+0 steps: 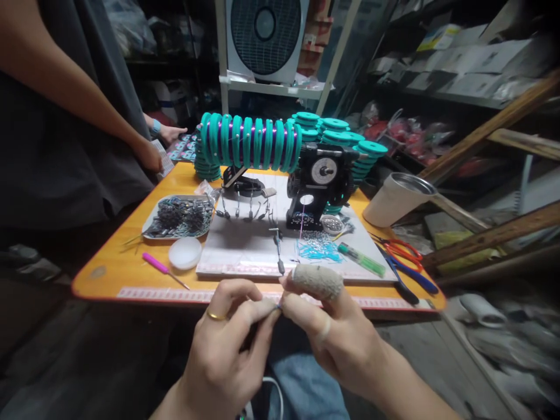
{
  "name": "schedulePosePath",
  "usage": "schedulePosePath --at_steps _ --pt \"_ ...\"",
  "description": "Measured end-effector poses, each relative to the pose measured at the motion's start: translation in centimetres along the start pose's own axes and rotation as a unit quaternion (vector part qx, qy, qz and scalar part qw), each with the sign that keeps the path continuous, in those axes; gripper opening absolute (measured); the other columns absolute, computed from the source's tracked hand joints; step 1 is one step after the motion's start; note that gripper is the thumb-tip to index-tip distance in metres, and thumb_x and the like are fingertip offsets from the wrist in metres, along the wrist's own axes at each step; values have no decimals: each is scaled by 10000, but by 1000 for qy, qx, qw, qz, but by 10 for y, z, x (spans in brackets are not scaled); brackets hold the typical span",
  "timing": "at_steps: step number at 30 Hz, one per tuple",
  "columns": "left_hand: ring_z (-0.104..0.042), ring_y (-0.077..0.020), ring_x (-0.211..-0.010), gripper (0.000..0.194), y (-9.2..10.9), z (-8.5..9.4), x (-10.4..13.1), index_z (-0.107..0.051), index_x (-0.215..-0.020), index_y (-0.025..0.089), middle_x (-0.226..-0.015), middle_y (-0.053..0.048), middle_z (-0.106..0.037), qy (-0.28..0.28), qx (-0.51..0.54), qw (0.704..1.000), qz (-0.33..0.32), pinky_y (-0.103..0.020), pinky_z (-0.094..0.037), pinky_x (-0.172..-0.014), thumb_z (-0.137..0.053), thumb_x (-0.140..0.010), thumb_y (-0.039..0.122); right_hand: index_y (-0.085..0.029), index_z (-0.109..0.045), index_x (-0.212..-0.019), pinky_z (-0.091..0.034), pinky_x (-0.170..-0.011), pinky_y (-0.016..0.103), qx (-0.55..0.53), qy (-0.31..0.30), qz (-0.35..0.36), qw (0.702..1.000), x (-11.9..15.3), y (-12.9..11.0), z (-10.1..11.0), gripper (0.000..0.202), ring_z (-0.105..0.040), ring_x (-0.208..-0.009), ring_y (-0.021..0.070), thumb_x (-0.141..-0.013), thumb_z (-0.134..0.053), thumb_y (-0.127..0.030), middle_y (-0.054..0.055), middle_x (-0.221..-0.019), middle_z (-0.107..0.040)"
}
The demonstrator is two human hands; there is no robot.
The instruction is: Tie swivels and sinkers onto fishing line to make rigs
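My left hand [230, 338], with a ring on one finger, is closed in a pinch just in front of the table's near edge. Its fingertips meet those of my right hand [341, 326] at a tiny blue bit [279, 307]; most of what lies between them is hidden. Grey cloth wraps my right index finger, which is bent above the pinch. A thin line with small grey weights [280, 266] lies on the white board [245, 256], just beyond my fingertips. Several similar weights lie farther back, under a row of teal spools [249, 142].
A black winding device [321, 175] stands behind. A tray [151, 233] of grey pieces, white lid [185, 253] and pink-handled tool [155, 262] lie left. Pliers [405, 277], green lighter [362, 260] and a pale bin [389, 204] are right. Another person's arm [87, 99] is far left.
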State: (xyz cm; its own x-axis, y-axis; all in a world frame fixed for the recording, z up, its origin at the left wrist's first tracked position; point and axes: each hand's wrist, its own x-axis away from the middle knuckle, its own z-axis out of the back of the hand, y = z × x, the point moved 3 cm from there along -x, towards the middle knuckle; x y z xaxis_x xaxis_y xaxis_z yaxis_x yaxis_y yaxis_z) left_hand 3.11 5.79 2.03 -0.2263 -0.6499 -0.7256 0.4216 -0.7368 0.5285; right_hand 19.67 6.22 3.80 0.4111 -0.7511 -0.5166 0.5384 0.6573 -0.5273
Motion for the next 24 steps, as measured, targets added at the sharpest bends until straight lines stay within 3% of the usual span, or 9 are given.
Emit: schedulePosePath --at_steps 4,8,13,15,17,20,22,24 --pt "-596 -83 -728 230 -6 -3 2 -668 -1002 190 -977 -28 -523 37 28 998 38 -168 -477 -513 -635 -868 7 -314 -578 -1279 -588 -791 285 20 44 30 998 4 -2 -2 366 -638 -934 186 -971 -489 -137 58 -1079 -602" --pt "-641 -130 -860 233 -7 -7 4 -678 -977 214 -956 -25 -537 54 42 996 49 -183 -526 -585 -647 -864 13 -326 -515 -1320 -588 -792 277 12 45 20 999 6 -1 -3 453 -630 -940 188 -942 -483 -79 59 -1109 -568" --pt "-640 -102 -787 244 -7 -9 4 -676 -993 192 -985 -26 -518 44 56 997 30 -180 -538 -578 -654 -850 -4 -268 -528 -1239 -549 -728 250 5 43 11 999 -1 -4 0 425 -569 -801 158 -913 -442 -8 56 -1004 -527" --pt "-612 -63 -711 257 -8 -8 3 -675 -1014 159 -1024 -33 -502 38 46 998 2 -167 -536 -566 -651 -838 -26 -242 -534 -1218 -534 -693 249 22 42 18 999 -8 -6 2 389 -551 -772 156 -920 -431 -14 52 -952 -507" --pt "-628 -89 -772 272 -9 -6 1 -675 -1026 128 -1033 -49 -520 30 11 998 -52 -189 -575 -659 -657 -818 -46 -216 -544 -1181 -508 -623 239 51 33 17 998 -16 -7 4 355 -525 -702 146 -920 -408 -18 37 -888 -479" --pt "-665 -181 -927 240 -8 -2 -5 -672 -997 104 -983 -86 -647 -15 -64 981 -181 -302 -590 -860 -657 -808 -42 -194 -559 -1066 -458 -552 243 90 9 -3 996 -28 -6 4 267 -488 -644 149 -931 -385 -43 31 -843 -479" --pt "-697 -179 -898 230 -5 0 -9 -667 -991 115 -971 -103 -732 -62 -79 963 -248 -330 -573 -896 -619 -828 -40 -190 -556 -995 -457 -567 261 106 -11 -8 994 -34 -5 2 229 -516 -691 171 -940 -381 -53 46 -848 -511" --pt "-718 -171 -874 255 -5 3 -13 -666 -990 151 -971 -95 -765 -97 -39 969 -224 -327 -566 -876 -582 -843 -41 -191 -546 -998 -480 -604 273 103 0 6 995 -34 -4 1 218 -551 -761 185 -947 -391 -48 56 -877 -542"
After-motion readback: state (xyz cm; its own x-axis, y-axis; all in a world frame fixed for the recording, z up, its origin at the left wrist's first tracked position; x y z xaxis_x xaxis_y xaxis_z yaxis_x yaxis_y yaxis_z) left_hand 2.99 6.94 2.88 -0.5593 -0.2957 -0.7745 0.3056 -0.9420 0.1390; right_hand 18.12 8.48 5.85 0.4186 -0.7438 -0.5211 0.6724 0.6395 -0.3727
